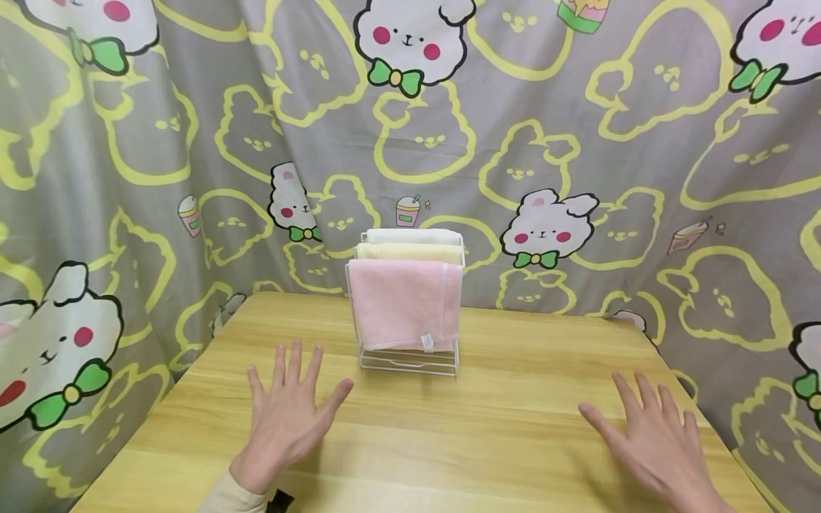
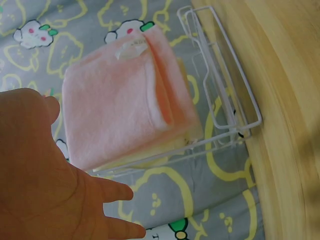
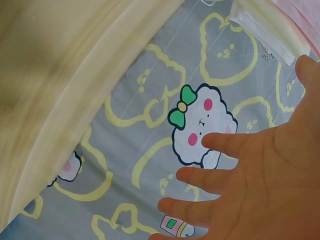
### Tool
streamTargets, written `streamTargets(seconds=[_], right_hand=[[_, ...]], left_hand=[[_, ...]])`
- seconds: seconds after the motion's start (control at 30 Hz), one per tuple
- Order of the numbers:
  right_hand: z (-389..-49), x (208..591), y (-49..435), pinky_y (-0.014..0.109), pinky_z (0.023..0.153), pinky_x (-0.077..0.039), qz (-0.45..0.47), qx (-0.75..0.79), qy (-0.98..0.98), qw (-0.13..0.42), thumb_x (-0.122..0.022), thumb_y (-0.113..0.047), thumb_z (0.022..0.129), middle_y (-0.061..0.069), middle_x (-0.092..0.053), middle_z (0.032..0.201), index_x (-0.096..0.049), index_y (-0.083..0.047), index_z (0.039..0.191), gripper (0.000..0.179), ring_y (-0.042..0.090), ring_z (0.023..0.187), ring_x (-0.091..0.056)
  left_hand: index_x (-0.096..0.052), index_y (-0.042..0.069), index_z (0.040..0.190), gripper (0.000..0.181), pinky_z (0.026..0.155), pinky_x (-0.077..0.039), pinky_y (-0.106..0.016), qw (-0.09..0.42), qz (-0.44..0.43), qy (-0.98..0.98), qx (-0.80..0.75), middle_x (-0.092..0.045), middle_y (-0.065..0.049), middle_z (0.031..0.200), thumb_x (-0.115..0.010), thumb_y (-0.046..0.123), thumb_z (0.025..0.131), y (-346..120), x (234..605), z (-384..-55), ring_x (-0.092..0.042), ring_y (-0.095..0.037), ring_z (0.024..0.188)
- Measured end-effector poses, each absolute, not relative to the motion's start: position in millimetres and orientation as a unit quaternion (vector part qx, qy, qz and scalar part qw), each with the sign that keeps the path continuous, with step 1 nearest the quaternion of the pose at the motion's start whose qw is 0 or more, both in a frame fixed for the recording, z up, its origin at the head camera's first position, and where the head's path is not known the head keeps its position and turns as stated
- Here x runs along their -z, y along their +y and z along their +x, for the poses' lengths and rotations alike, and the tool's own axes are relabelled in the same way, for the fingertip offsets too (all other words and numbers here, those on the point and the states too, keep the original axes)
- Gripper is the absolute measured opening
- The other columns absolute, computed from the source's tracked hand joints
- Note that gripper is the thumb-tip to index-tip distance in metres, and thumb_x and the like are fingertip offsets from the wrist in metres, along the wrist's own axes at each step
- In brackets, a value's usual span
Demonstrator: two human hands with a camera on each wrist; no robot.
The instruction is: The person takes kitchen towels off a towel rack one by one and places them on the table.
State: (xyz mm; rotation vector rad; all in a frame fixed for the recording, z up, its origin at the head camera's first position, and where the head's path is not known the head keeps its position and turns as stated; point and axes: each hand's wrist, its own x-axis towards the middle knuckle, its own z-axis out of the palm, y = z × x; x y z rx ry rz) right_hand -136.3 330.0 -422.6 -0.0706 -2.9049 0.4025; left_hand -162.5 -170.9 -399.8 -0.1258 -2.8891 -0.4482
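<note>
A white wire rack [image 1: 410, 369] stands on the wooden table, with towels draped over its bars. In front hangs a pink towel [image 1: 404, 303] with a small white tag near its lower edge. Behind it show the top folds of a yellow towel [image 1: 410, 251] and a white towel [image 1: 413, 236]. My left hand [image 1: 288, 417], fingers spread, is over the table to the front left of the rack. Farther off on the right, my right hand [image 1: 661, 442] is spread the same way. Both hands are apart from the rack and hold nothing.
A grey curtain [image 1: 442, 149] with yellow outlines and white cartoon animals surrounds the back and sides of the table [image 1: 500, 427]. The rack stands near the table's back edge. A small black object [image 1: 280, 501] shows beside the left sleeve [image 1: 234, 496].
</note>
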Motion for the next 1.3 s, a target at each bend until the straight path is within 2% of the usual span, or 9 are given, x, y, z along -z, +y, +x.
streamTargets(seconds=[0.2,0.43,0.57,0.7,0.9,1.1,1.3], right_hand=[[-136.4,425.3,329.6,0.086,0.096,-0.017,-0.02,-0.133,-0.985,0.108,-0.047,-0.068,0.099,0.041,-0.022,0.156,-0.03,0.001,0.157,0.091,0.068,0.135,-0.02],[-138.9,423.2,324.1,0.08,0.094,-0.028,0.002,-0.134,-0.984,0.121,-0.051,-0.063,0.1,0.041,-0.028,0.153,-0.034,0.004,0.154,0.088,0.065,0.132,-0.027],[-141.3,418.2,318.5,0.079,0.098,-0.028,0.015,-0.151,-0.981,0.122,-0.052,-0.061,0.1,0.041,-0.028,0.153,-0.034,0.003,0.155,0.086,0.066,0.132,-0.028],[-143.7,412.1,311.1,0.077,0.098,-0.031,0.023,-0.174,-0.974,0.141,-0.055,-0.058,0.101,0.037,-0.03,0.155,-0.035,-0.001,0.155,0.081,0.063,0.134,-0.031],[-151.9,398.4,299.7,0.074,0.1,-0.033,0.04,-0.201,-0.963,0.178,-0.058,-0.055,0.101,0.031,-0.038,0.155,-0.039,-0.003,0.154,0.077,0.058,0.133,-0.037],[-162.1,382.1,283.9,0.071,0.102,-0.037,0.073,-0.221,-0.949,0.213,-0.063,-0.048,0.101,0.03,-0.048,0.149,-0.047,-0.002,0.149,0.068,0.055,0.131,-0.044],[-172.2,364.9,268.1,0.071,0.103,-0.038,0.085,-0.232,-0.945,0.215,-0.061,-0.05,0.101,0.026,-0.048,0.151,-0.046,-0.007,0.152,0.069,0.052,0.135,-0.043]], left_hand=[[-0.033,0.009,0.16,0.085,0.114,0.01,-0.082,0.114,-0.046,-0.981,0.152,-0.015,-0.026,0.167,-0.035,0.071,0.101,-171.0,400.9,-162.9,-0.006,-0.05,0.154],[-0.033,0.006,0.159,0.088,0.114,0.012,-0.08,0.117,-0.038,-0.981,0.153,-0.019,-0.026,0.166,-0.034,0.071,0.101,-172.5,398.0,-165.1,-0.008,-0.049,0.154],[-0.031,0.002,0.159,0.091,0.115,0.013,-0.079,0.119,-0.037,-0.979,0.161,-0.02,-0.026,0.166,-0.032,0.072,0.101,-173.3,392.6,-169.5,-0.008,-0.049,0.154],[-0.028,-0.001,0.159,0.091,0.117,0.009,-0.078,0.131,-0.035,-0.974,0.178,-0.021,-0.026,0.166,-0.032,0.07,0.102,-175.8,386.8,-175.6,-0.009,-0.048,0.155],[-0.031,-0.002,0.157,0.086,0.12,-0.003,-0.076,0.165,-0.039,-0.962,0.216,-0.03,-0.025,0.163,-0.039,0.064,0.104,-179.6,379.1,-185.8,-0.015,-0.047,0.154],[-0.045,-0.002,0.15,0.073,0.119,-0.023,-0.07,0.215,-0.064,-0.933,0.281,-0.047,-0.024,0.154,-0.047,0.055,0.105,-183.1,374.3,-196.6,-0.032,-0.046,0.148],[-0.058,-0.001,0.14,0.055,0.114,-0.04,-0.062,0.282,-0.078,-0.88,0.375,-0.058,-0.023,0.144,-0.058,0.041,0.105,-184.3,370.6,-209.9,-0.048,-0.042,0.138]])
